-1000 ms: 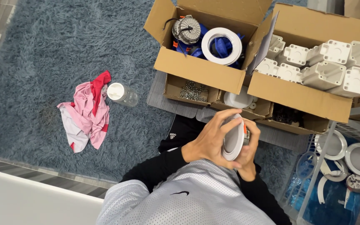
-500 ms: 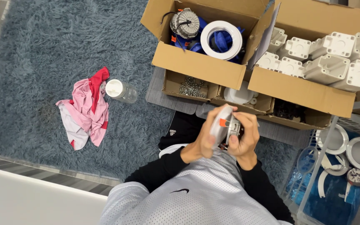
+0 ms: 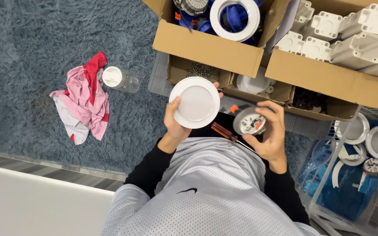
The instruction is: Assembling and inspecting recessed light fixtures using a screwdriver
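Since the earlier frames the two hands have come apart: what was one clasped piece held in front of the chest is now two pieces, one in each hand.

Left hand (image 3: pixel 176 123) holds a white round disc cover (image 3: pixel 194 102), face up toward the camera, thumb on the left rim, fingertips curled round the far edge. Grip closed on the rim only, palm behind it.

Right hand (image 3: pixel 271 133) cups a round grey housing (image 3: pixel 249 122), open side up, with small white, orange and dark parts showing inside (wiring or a circuit, too small to tell). Fingers wrapped about its right side, thumb underneath.

Landmark: the near cardboard box (image 3: pixel 206 46). Both pieces sit just in front of it, above the lap; the cover nearer its left half, the housing off its right corner. An orange-handled screwdriver (image 3: pixel 225 131) lies on the lap between the hands.

Handling, judged: the cover looks light, stiff, smooth plastic, likely slippery on the face, so the rim is the place to take it. The housing seems a little heavier; hold by the outer wall and keep fingers off the inner parts, which look fragile.
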